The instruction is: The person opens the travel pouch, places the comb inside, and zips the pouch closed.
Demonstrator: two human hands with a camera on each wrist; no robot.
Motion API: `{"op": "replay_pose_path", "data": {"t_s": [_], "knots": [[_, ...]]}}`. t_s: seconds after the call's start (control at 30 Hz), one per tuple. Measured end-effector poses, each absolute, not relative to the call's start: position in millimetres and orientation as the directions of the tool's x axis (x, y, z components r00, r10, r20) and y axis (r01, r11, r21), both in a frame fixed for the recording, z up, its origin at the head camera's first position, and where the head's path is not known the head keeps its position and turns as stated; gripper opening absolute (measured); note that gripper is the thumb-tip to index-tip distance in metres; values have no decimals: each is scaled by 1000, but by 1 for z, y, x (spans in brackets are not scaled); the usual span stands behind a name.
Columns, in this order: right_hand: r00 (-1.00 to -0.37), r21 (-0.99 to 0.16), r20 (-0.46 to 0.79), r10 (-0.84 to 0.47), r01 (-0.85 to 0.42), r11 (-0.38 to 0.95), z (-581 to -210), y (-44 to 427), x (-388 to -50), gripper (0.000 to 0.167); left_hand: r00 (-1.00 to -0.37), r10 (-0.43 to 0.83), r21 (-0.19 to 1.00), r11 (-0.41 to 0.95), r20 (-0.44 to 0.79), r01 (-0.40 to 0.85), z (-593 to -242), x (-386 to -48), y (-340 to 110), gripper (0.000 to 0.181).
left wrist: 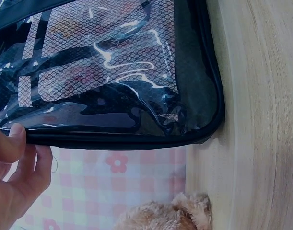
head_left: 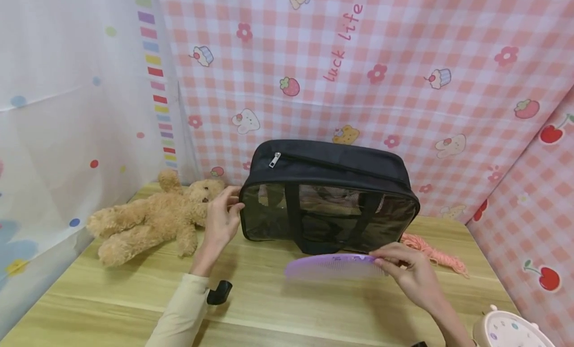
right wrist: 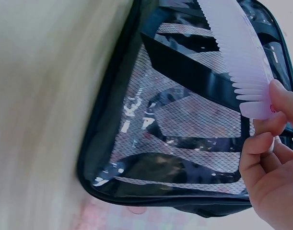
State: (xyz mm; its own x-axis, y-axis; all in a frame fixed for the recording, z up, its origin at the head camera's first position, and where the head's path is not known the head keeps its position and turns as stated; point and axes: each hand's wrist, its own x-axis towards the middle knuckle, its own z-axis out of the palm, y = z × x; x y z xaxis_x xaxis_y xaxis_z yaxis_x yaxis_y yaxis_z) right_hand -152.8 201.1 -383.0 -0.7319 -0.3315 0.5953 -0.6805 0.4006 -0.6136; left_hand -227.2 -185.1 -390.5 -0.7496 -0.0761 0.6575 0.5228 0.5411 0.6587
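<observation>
A black bag (head_left: 329, 162) with see-through sides, a zipper along its top and dark strap handles stands upright on the table. My left hand (head_left: 221, 221) pinches its left edge, thumb in front and fingers behind, as the left wrist view shows. Between thumb and fingers of my right hand (head_left: 410, 273) is one end of a purple comb (head_left: 332, 265). The comb is level in front of the bag's lower right part, teeth facing down. In the right wrist view the comb (right wrist: 237, 48) crosses in front of the bag's clear panel and a strap (right wrist: 189, 76).
To the left a tan teddy bear (head_left: 157, 220) lies on the wooden table (head_left: 269, 307), close to my left hand. A bundle of pink yarn (head_left: 437, 257) lies at the bag's right. A pale alarm clock (head_left: 511, 329) is at the near right corner. Patterned cloths hang behind and at both sides.
</observation>
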Motion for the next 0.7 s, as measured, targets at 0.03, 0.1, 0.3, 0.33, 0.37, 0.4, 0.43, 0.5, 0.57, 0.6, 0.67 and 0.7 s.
{"op": "replay_pose_path", "data": {"t_s": [0.03,0.1,0.3,0.33,0.37,0.4,0.43,0.5,0.57,0.6,0.67,0.7], "knots": [[-727,-603,603,-329,-685,409,-380,202,-153,28,-750,-77,660,539,657,523,-390,-227,-185,29],[-719,-590,615,-324,-692,415,-372,204,-154,29,-751,-82,665,534,656,522,-390,-227,-184,29],[-680,-541,667,-304,-723,430,-337,212,-156,34,-759,-77,671,531,646,517,-389,-227,-184,29],[-673,-532,677,-298,-727,434,-331,213,-156,34,-761,-77,672,532,645,516,-389,-227,-184,28],[-663,-522,689,-293,-734,435,-326,214,-156,34,-761,-78,672,533,644,514,-389,-227,-184,28],[-650,-507,704,-288,-743,438,-320,215,-156,35,-761,-79,672,533,644,513,-389,-227,-184,28],[-634,-489,719,-285,-753,441,-315,216,-156,36,-761,-80,673,533,644,513,-389,-226,-184,28],[-608,-457,744,-277,-766,453,-305,217,-154,37,-760,-83,672,534,645,513,-389,-226,-184,28],[-586,-433,764,-272,-777,458,-297,217,-153,39,-755,-82,667,537,651,516,-389,-226,-184,28],[-577,-420,772,-269,-779,465,-293,218,-152,39,-754,-81,664,540,652,517,-389,-226,-184,28],[-566,-406,780,-266,-781,474,-287,218,-151,40,-750,-78,656,548,657,518,-389,-226,-184,28],[-562,-398,783,-265,-781,481,-285,218,-150,39,-748,-75,653,551,659,520,-389,-226,-184,28]]}}
